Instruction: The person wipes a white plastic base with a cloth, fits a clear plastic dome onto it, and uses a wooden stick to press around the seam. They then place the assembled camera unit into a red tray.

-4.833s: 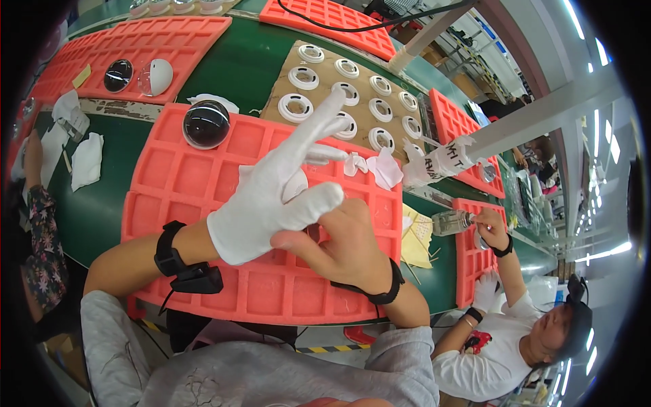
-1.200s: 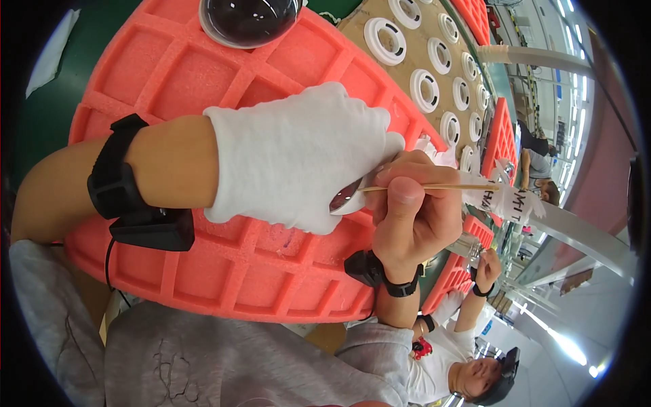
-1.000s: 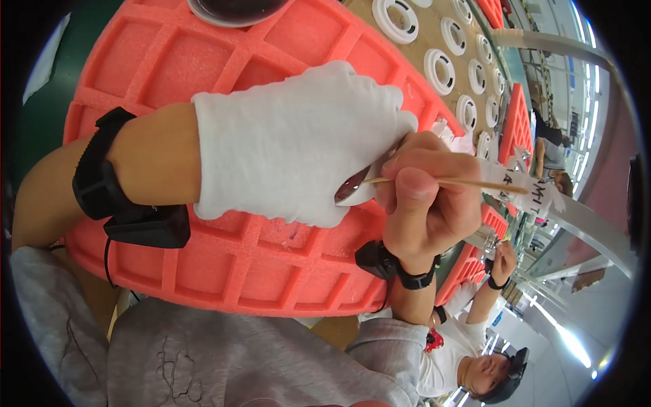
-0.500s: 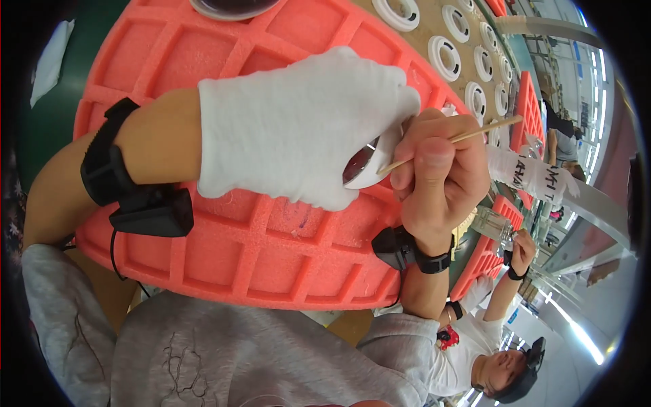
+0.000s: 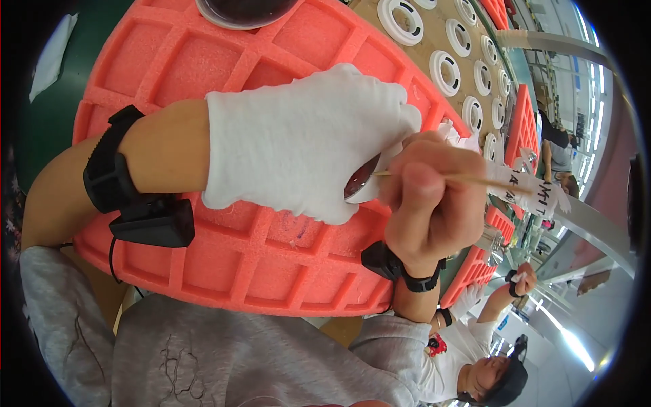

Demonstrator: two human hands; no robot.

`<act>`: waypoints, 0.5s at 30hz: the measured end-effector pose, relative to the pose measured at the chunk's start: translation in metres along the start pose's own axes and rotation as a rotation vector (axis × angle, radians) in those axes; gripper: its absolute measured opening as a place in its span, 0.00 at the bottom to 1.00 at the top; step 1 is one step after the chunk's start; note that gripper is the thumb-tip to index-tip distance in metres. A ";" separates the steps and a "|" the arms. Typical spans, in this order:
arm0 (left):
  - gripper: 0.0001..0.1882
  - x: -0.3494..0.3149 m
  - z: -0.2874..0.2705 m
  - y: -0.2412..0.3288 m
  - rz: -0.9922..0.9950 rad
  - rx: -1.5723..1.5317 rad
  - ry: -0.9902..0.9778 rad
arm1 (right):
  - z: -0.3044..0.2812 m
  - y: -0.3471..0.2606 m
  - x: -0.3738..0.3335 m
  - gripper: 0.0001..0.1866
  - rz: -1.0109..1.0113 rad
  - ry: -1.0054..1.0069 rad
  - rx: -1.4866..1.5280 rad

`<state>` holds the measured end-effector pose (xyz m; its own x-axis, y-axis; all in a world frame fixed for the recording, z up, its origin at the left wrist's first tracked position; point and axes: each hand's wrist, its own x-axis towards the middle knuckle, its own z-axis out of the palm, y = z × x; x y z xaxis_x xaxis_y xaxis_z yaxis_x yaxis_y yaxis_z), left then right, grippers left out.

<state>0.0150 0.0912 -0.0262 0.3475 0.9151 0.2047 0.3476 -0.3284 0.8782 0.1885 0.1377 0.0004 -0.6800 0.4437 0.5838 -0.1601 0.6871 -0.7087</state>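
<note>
Small glossy part [image 5: 363, 182], dark reddish domed face with a white rim, sits at the fingertips of the left hand [image 5: 305, 139], above the near-right portion of the coral foam tray [image 5: 224, 251]; most of it is hidden by the glove, so its full shape cannot be told. Judged light, rigid, smooth and likely slippery; the shiny face looks prone to scratches and smears, so the white rim is the place to hold, not the dome. Left hand wears a white cloth glove, fingers curled together and closed about the part. Thin wooden stick [image 5: 468, 180] meets the part's edge from the right; slender, likely to bend or snap under side load, best gripped close to the working tip. Right hand [image 5: 430, 203], bare, pinches that stick between thumb and bent fingers, just right of the part and touching the glove. Black wrist straps [image 5: 108, 169] on the left forearm, with a black box [image 5: 152, 220] hanging against the tray; another black band [image 5: 400, 268] on the right wrist. At the tray's far edge, a dark glossy dome [image 5: 244, 10], partly cut off. Right of the tray, a tan board carrying white rings [image 5: 444, 64] in rows. Beyond the tray's near-right corner, another person in a white shirt [image 5: 468, 346] at the same green table [image 5: 44, 115].
</note>
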 end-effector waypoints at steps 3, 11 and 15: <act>0.21 -0.001 0.000 -0.002 0.042 -0.001 0.021 | -0.001 -0.007 0.002 0.06 0.058 -0.119 -0.077; 0.16 -0.003 0.001 -0.003 0.090 0.017 0.073 | -0.003 -0.003 0.002 0.07 0.143 -0.097 0.068; 0.26 -0.004 0.000 -0.002 0.029 0.012 -0.007 | -0.007 -0.008 0.008 0.05 0.174 -0.198 -0.049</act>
<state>0.0128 0.0881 -0.0289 0.3639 0.9034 0.2269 0.3474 -0.3576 0.8668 0.1898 0.1396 0.0136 -0.8216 0.4397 0.3630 0.0026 0.6394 -0.7688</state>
